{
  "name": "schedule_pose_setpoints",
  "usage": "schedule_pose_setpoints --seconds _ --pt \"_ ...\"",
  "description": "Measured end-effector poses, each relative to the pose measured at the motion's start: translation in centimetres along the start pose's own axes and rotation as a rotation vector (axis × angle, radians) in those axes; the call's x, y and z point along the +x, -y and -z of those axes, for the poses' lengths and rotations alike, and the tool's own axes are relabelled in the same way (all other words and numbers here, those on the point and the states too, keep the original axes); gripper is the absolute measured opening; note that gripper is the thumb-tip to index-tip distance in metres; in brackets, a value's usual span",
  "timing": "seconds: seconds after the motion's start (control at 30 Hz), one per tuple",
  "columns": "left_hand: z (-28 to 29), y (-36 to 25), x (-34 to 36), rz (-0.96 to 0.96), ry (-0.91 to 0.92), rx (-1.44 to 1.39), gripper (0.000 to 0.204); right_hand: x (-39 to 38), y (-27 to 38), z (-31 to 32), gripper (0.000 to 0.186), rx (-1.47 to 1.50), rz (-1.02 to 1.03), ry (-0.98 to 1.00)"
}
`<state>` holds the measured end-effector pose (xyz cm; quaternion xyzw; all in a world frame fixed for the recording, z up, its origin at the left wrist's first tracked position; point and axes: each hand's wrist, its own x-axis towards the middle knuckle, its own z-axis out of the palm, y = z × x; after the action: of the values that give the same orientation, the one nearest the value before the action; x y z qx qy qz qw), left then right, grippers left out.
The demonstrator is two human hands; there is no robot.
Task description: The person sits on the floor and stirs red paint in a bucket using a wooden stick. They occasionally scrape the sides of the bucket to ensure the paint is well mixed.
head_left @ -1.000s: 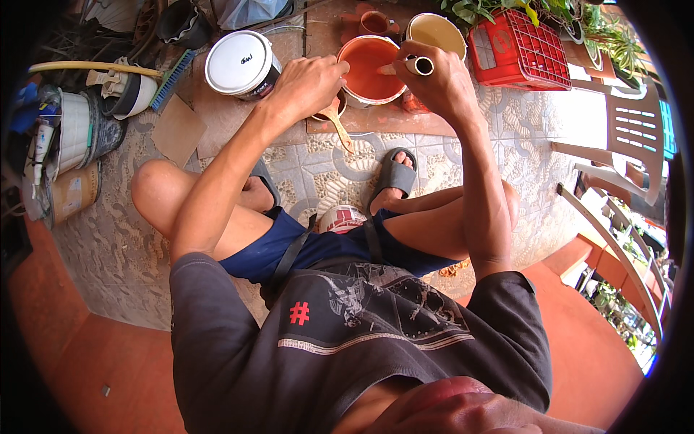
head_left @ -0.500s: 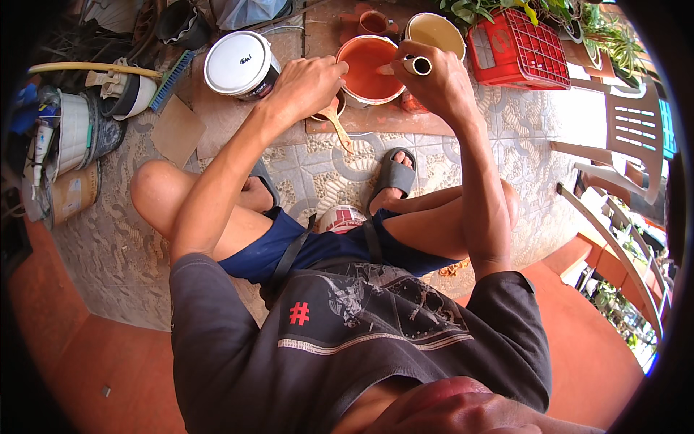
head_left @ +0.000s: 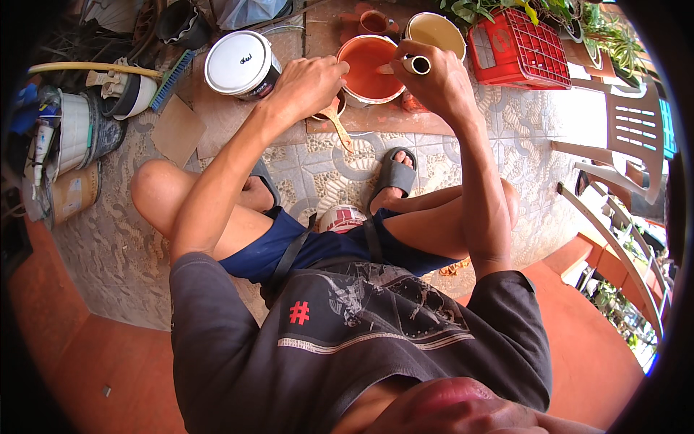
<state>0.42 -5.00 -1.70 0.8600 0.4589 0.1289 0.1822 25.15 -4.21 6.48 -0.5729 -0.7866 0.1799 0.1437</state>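
While the person sits low on the patterned tile floor [head_left: 463, 181] with knees spread, both hands work over an orange paint bucket [head_left: 369, 65] that stands on a brown board just ahead of the feet. The left hand [head_left: 307, 83] rests at the bucket's left rim, its fingers curled together around the top of a wooden stick [head_left: 338, 124]; the stick slants down and toward the person, its lower end lying over the tiles. The right hand [head_left: 434, 83] hovers at the bucket's right rim, its fingers clamped on a short pale tube [head_left: 417, 65] whose open round end faces the camera. The bucket holds orange-red paint, and its inner wall is coated in the same colour.

Just left of the left hand stands a tin with a white lid [head_left: 238, 64]. Behind the orange bucket sit a small brown cup [head_left: 374, 22] and a bucket of cream paint [head_left: 434, 32], the latter just beside the right hand. A red plastic crate [head_left: 520, 50] with plants above it stands to the right of that. A grey sandal [head_left: 394, 173] on the right foot points toward the board. White plastic chairs [head_left: 622, 137] stand well apart at the right, and stacked tubs and cans [head_left: 72, 137] crowd the left edge.
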Motion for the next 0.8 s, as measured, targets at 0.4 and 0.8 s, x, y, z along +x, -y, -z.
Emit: schedule_pose_setpoints --seconds 0.4,0.8 --pt "0.01 -0.05 0.02 -0.014 0.007 0.024 0.024 0.09 0.03 0.04 0.018 -0.007 0.005 -0.008" --pt "0.14 -0.27 0.1 0.01 0.021 0.01 0.025 0.09 0.05 0.04 0.018 -0.002 0.002 0.011"
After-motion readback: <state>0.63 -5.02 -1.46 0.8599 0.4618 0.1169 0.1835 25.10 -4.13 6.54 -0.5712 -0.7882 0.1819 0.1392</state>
